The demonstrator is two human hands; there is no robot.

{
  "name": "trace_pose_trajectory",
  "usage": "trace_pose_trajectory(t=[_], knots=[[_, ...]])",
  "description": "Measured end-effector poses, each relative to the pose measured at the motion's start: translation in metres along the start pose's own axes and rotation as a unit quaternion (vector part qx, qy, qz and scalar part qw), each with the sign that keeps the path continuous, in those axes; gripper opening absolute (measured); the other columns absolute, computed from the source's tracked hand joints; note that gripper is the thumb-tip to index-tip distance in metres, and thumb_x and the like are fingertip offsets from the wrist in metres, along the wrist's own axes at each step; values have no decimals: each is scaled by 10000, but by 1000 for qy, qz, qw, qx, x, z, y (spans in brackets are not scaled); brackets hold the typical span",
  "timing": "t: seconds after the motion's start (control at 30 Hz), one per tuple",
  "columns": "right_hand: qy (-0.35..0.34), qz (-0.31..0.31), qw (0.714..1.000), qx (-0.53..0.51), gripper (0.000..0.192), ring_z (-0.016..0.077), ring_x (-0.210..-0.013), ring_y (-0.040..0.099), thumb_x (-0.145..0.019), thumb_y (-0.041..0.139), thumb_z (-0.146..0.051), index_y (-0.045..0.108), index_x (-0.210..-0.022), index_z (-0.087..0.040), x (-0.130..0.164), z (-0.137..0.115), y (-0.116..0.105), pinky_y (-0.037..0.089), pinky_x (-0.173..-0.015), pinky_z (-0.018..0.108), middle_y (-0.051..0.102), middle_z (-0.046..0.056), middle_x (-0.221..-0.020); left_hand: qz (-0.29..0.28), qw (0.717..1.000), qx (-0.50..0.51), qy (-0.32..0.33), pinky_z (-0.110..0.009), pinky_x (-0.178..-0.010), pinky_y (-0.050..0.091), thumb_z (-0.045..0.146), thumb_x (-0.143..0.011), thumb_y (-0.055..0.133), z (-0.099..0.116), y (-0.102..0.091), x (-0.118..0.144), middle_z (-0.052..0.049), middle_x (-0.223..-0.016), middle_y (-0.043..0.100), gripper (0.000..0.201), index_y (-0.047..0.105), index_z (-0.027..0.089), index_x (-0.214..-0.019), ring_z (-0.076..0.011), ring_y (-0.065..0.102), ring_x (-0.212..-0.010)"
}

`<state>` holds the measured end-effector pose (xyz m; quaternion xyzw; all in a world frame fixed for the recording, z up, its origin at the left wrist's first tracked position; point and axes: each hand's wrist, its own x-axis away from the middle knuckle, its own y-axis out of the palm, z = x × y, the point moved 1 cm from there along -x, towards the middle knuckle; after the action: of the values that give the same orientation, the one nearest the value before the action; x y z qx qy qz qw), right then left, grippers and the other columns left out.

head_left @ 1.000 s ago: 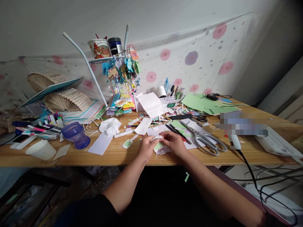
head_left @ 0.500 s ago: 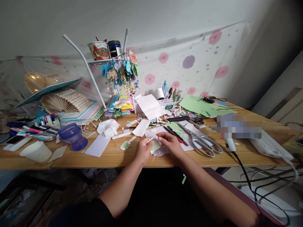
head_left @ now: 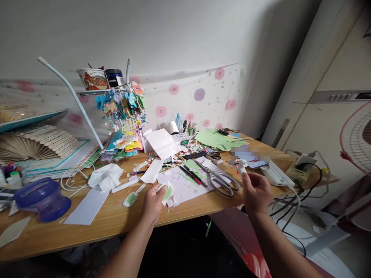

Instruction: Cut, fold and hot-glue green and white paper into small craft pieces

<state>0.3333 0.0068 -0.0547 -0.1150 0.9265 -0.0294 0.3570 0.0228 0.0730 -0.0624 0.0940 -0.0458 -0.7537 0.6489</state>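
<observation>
My left hand (head_left: 153, 202) is over the table's front edge, thumb and fingers pinching a small green-and-white paper cutout (head_left: 167, 194) with a shiny, clear-looking border. My right hand (head_left: 257, 192) is closed round a white corded hand tool (head_left: 242, 166); its body is mostly covered by my fingers and its exact kind is unclear. To the left of the right hand lie large grey-handled scissors (head_left: 222, 183). Beside my left hand rests another green-and-white cutout (head_left: 130, 199). Pens (head_left: 193, 177) and green scraps lie on a white sheet (head_left: 185, 195) between the hands.
A blue plastic jar (head_left: 43, 199) and crumpled white paper (head_left: 106, 177) lie on the left. Behind stands a rack (head_left: 74, 98) with hanging paper pieces. Green paper (head_left: 214, 139) lies at the back. On the right are a partly blurred phone (head_left: 256, 162), a white power bank-like box (head_left: 278, 179) and cables.
My right hand has left the paper cutout and moved right onto the white corded tool. The left hand still holds the cutout. The view has turned right.
</observation>
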Motion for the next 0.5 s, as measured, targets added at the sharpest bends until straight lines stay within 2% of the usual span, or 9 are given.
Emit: trace_pose_trajectory(t=[0.07,0.1,0.17,0.23,0.27,0.33,0.4,0.47,0.5], knots=[[0,-11,997,81,479,205,-662,536,-726,569,-542,636,-903,-102,-17,20,-5,436,-657,332,611,102,-762,-6,1000,1,-7,-257,-513,489,421,-710,672,1,1,0,-44,-757,694,355,659,131,-914,-169,617,-585],[4,-51,992,114,524,224,-702,555,-720,559,-556,636,-945,-89,-24,28,-4,435,-672,342,629,129,-809,-8,1000,1,-9,-255,-502,487,418,-710,673,1,1,0,-43,-757,695,342,658,134,-900,-169,617,-580],[25,-174,969,171,540,255,-750,589,-730,528,-565,647,-964,-93,-37,37,2,430,-666,345,660,160,-865,-8,1000,-1,-8,-251,-490,485,413,-710,675,0,0,-1,-41,-758,696,320,656,139,-876,-167,616,-574],[49,-285,930,228,484,267,-743,613,-743,511,-544,668,-924,-124,-46,40,7,416,-626,332,684,152,-852,-8,1000,-6,-3,-247,-482,481,410,-713,672,0,0,-1,-40,-762,697,301,653,142,-849,-161,612,-564],[54,-318,912,255,452,274,-737,619,-748,507,-527,675,-906,-138,-49,40,9,406,-609,330,691,146,-835,-8,1000,-7,-1,-246,-480,480,410,-715,670,0,0,-1,-41,-762,696,297,652,143,-842,-159,610,-559],[54,-323,897,297,414,295,-744,624,-747,506,-490,681,-892,-144,-51,33,7,393,-598,340,694,151,-820,-8,1000,-3,-3,-252,-488,484,409,-715,667,-1,1,0,-41,-761,693,299,653,144,-851,-160,609,-561],[60,-280,915,284,407,314,-763,623,-728,524,-456,682,-900,-122,-45,18,2,397,-605,357,688,169,-823,-6,1000,3,-10,-263,-507,490,409,-714,664,-1,2,0,-41,-752,684,315,654,139,-875,-168,611,-579],[81,-250,949,176,430,304,-753,622,-697,559,-432,674,-944,-100,-30,-4,-3,414,-600,355,684,168,-826,4,1000,-8,-4,-264,-525,486,413,-720,654,-2,2,0,-42,-736,671,321,656,127,-867,-163,601,-582],[93,-262,957,77,448,281,-734,622,-694,566,-425,660,-987,-101,-20,-17,-4,425,-591,341,684,151,-831,3,1000,-22,6,-260,-531,479,415,-726,646,-3,2,0,-42,-732,665,322,656,123,-862,-162,598,-588]])
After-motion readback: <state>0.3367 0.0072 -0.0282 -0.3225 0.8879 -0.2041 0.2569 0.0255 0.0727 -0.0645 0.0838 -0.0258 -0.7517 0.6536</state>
